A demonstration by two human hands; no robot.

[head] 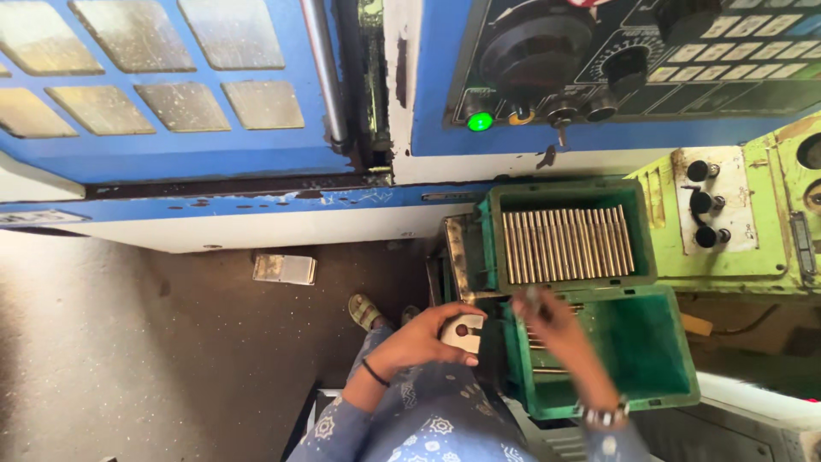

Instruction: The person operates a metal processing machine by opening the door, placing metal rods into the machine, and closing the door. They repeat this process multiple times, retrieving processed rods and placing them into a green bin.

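My left hand (425, 339) grips a small white device with a dark round button (463, 332), held beside the near green crate. My right hand (556, 329) is blurred over the near green plastic crate (658, 342) and pinches a thin metal rod (532, 299) at its fingertips. A few rods (539, 340) lie in that crate beneath the hand. The far green crate (564, 195) holds a full row of several metal rods (569, 244) laid side by side.
A blue machine door with windows (171, 85) fills the upper left. A control panel with knobs, keys and a lit green button (480, 121) is above the crates. A light green box with black knobs (718, 205) stands right. Sandalled feet (366, 310) and a flat metal piece (285, 269) are on the floor.
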